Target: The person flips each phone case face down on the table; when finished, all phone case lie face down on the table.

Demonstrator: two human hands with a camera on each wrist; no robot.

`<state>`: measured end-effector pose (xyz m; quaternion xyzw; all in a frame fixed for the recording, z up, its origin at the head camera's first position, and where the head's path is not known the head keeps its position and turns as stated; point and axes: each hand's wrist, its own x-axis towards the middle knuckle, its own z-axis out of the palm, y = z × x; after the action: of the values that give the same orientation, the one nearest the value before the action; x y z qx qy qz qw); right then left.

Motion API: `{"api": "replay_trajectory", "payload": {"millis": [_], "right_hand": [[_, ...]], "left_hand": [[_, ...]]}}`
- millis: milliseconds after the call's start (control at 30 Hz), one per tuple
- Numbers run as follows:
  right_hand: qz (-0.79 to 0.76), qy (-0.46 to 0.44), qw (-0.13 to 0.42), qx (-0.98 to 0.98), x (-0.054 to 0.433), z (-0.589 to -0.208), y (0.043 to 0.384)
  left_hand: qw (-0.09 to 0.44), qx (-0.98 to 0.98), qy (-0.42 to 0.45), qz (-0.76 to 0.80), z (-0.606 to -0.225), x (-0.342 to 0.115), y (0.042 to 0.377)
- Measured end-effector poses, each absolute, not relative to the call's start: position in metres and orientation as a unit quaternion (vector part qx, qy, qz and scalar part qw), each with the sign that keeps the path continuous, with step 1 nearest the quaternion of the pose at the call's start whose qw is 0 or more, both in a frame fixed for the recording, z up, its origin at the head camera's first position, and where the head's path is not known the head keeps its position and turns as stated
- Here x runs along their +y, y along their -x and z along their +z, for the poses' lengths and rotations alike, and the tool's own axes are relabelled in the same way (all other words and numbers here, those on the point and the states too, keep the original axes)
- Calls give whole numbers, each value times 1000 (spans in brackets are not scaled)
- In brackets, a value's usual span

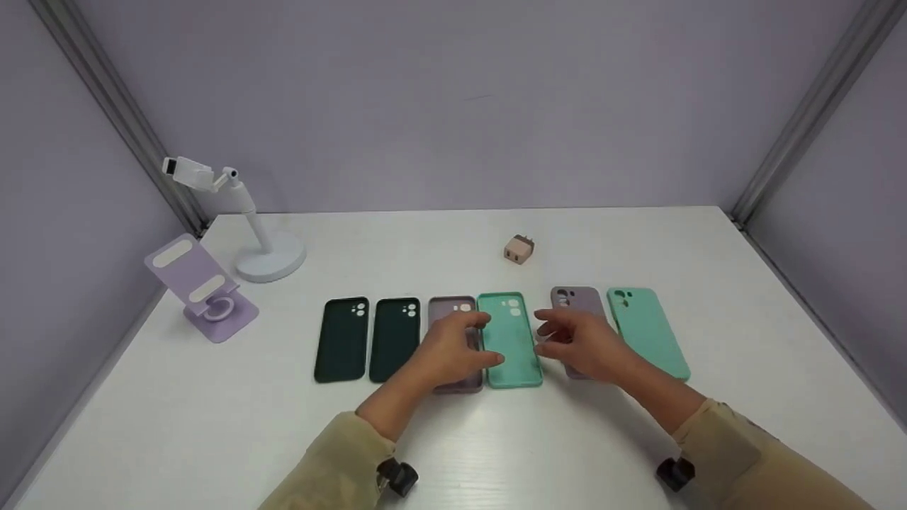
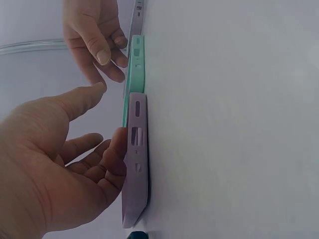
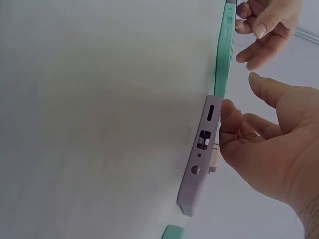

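Observation:
My left hand (image 1: 448, 348) hovers over a mauve phone case (image 1: 446, 306) that lies with its inside up. Its thumb and index finger reach over the near side of a mint green phone case (image 1: 514, 347), also inside up. Just right of that mint case is my right hand (image 1: 592, 346), its fingers bent loosely with nothing between them. Beneath the right hand a second mauve case (image 1: 584, 297) rests back up, partly hidden. In the left wrist view, the left fingertips are right at the rim of the first mauve case (image 2: 134, 184).
Two black phone cases, one outermost (image 1: 342, 340) and one inner (image 1: 395, 340), lie left of the hands. Another mint case (image 1: 648, 333) lies back up at the right. Behind them sits a pink charger plug (image 1: 519, 249). A purple stand (image 1: 205, 290) and white stand (image 1: 273, 258) occupy the left.

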<state>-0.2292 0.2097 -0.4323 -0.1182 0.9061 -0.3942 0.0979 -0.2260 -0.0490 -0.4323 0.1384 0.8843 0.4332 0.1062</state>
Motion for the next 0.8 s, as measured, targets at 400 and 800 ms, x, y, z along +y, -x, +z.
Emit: {"api": "replay_trajectory", "payload": {"millis": [400, 800], "right_hand": [[-382, 109, 117, 910, 205, -437, 232], [-370, 113, 134, 912, 204, -436, 232]], "left_hand": [[119, 891, -135, 417, -436, -49, 226], [138, 898, -153, 388, -439, -49, 226]]}}
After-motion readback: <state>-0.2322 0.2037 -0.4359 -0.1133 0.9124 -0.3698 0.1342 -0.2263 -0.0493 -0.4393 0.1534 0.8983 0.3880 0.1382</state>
